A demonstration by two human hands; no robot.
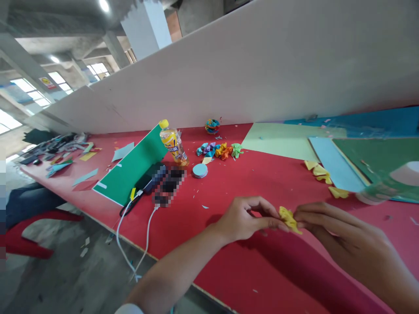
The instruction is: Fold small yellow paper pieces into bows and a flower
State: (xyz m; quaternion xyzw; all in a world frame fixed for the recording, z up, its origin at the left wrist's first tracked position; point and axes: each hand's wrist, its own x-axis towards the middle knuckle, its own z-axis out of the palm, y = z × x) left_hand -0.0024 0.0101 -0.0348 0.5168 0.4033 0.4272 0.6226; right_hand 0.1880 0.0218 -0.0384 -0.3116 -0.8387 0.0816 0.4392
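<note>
A small crumpled yellow paper piece point(288, 219) is held between my two hands, above the red table point(209, 235). My left hand point(250, 218) pinches its left side between thumb and fingers. On its right side, the fingertips of my right hand point(337, 235) are pressed together on the paper. Folded yellow pieces point(322, 173) lie beyond my right hand, one of them point(338, 192) nearer to it. Crumpled blue, purple, orange and green paper pieces point(224, 151) sit in a row farther back. Beside them is a stack of round light-blue discs point(200, 170).
A yellow-capped bottle point(175, 146) stands by a green board point(131, 172). A black power bank point(155, 176) with white cables point(148, 231) lies left. At right are a clear bottle point(389, 185) and coloured sheets point(338, 161). A pale partition point(229, 74) runs behind.
</note>
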